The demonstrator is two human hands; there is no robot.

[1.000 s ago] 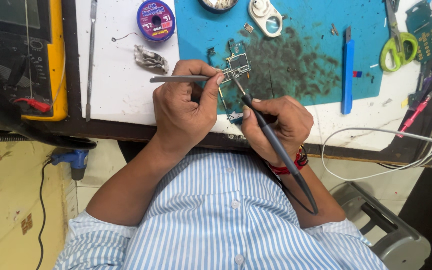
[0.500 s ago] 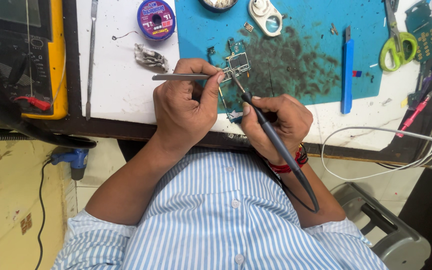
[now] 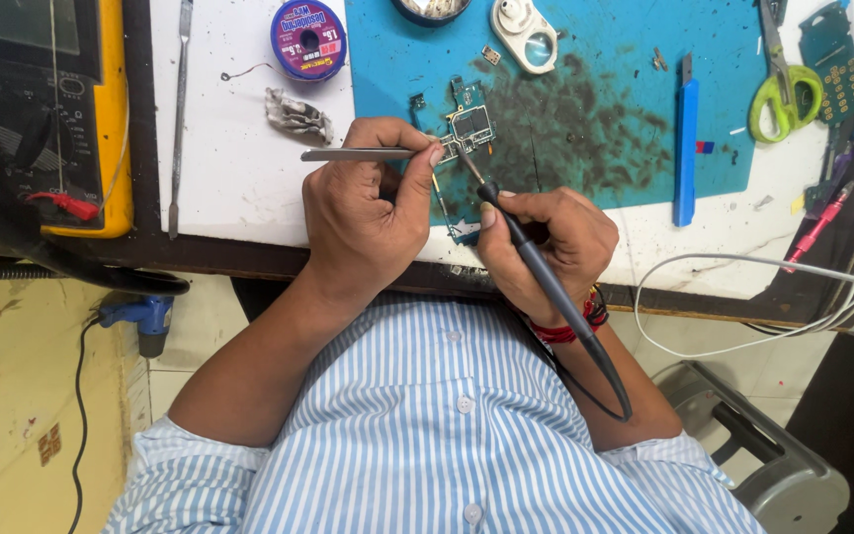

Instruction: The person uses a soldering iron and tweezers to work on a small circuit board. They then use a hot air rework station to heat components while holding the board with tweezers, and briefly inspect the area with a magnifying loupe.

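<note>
Two hands: both closed on tools.
Left hand (image 3: 373,213): pinches tweezers (image 3: 363,154).
Right hand (image 3: 546,242): grips soldering iron (image 3: 536,262).
Board (image 3: 462,133): blue mat's near-left corner.
Risk: tip contact point unclear, probably slip bridges pads.

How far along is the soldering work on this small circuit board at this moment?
Done: the bare circuit board lies out on the blue mat, which is darkly stained around it. In hand: the left hand holds tweezers to the board while the right hand brings the soldering iron tip onto it. Left: whether the joint is finished cannot be told; nothing is reassembled, and the scissors and blue tool lie unused.
</note>
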